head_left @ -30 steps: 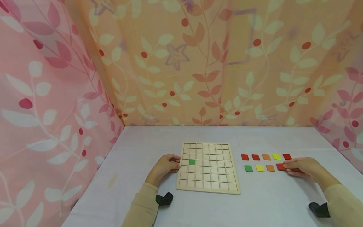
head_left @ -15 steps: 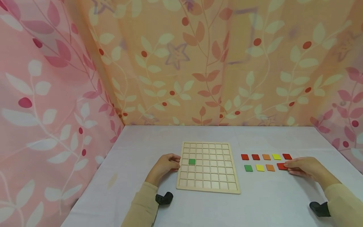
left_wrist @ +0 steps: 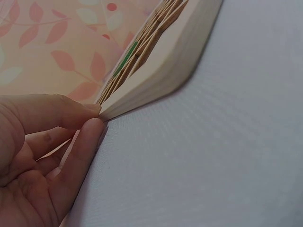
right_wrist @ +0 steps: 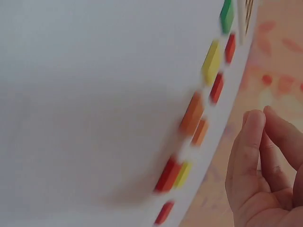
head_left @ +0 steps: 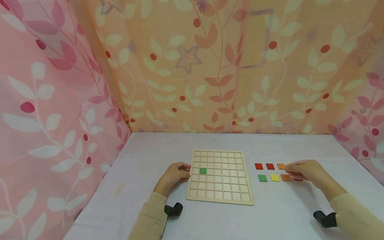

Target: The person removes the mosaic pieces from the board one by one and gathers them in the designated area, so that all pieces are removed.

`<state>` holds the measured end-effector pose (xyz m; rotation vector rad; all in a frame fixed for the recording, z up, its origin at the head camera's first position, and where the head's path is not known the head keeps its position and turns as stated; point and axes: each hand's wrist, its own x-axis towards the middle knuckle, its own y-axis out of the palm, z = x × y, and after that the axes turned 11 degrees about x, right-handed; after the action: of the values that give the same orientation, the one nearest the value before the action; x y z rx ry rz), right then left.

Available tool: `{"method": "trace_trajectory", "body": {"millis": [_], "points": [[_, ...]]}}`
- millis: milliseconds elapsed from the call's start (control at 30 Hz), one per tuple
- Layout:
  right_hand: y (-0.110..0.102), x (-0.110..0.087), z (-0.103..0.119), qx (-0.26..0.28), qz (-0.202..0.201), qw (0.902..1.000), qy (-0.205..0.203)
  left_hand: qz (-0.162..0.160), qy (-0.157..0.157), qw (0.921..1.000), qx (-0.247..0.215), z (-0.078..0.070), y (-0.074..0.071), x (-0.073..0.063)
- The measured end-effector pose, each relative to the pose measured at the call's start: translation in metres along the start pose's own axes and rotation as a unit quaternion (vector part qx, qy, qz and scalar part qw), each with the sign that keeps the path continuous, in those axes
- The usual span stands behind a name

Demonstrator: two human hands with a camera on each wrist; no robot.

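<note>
A pale wooden grid board (head_left: 223,196) lies on the white table, with one green tile (head_left: 203,171) in a cell near its left side. My left hand (head_left: 173,176) holds the board's left edge; in the left wrist view, index finger and thumb (left_wrist: 78,161) meet at that edge. To the right of the board lie two rows of coloured tiles. Over their right end hovers my right hand (head_left: 310,171), thumb and fingertips close together with nothing between them. A red tile (head_left: 298,179) shows partly below it, and the right wrist view has the tiles lying on the table.
The back row has red tiles (head_left: 258,166), an orange tile (head_left: 281,166) and a yellow one. In front are a green tile (head_left: 262,178), a yellow tile (head_left: 274,178) and an orange tile (head_left: 285,178). Floral cloth (head_left: 186,83) surrounds the table.
My right hand has let go of the front-row red tile and moved left and slightly back, covering the tiles at the right end. The left hand and board have not moved.
</note>
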<state>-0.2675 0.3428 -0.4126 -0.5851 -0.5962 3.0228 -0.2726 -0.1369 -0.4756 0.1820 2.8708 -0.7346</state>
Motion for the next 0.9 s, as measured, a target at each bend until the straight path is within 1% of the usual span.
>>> {"method": "trace_trajectory", "body": {"millis": [100,167,367,567,800,900], "points": [[0.024,-0.006,0.012,-0.008,0.018,0.9996,-0.023,0.001,0.000,1.0000,0.002,0.001,0.000,0.000],[0.040,-0.009,0.018,-0.006,0.022,0.9994,-0.028,0.003,0.000,1.0000,0.001,0.001,0.000,0.000],[0.079,-0.004,0.028,0.024,0.046,0.9977,-0.045,0.003,0.005,1.0000,0.006,0.000,0.001,0.002],[0.111,-0.002,0.037,0.032,0.061,0.9962,-0.053,0.001,0.005,1.0000,0.003,-0.001,0.002,0.001],[0.145,-0.004,0.050,0.065,0.099,0.9897,-0.081,-0.001,0.006,1.0000,0.003,0.000,0.001,0.000],[0.156,-0.005,0.054,0.075,0.110,0.9877,-0.082,-0.002,0.007,1.0000,0.002,0.001,0.002,0.000]]}}
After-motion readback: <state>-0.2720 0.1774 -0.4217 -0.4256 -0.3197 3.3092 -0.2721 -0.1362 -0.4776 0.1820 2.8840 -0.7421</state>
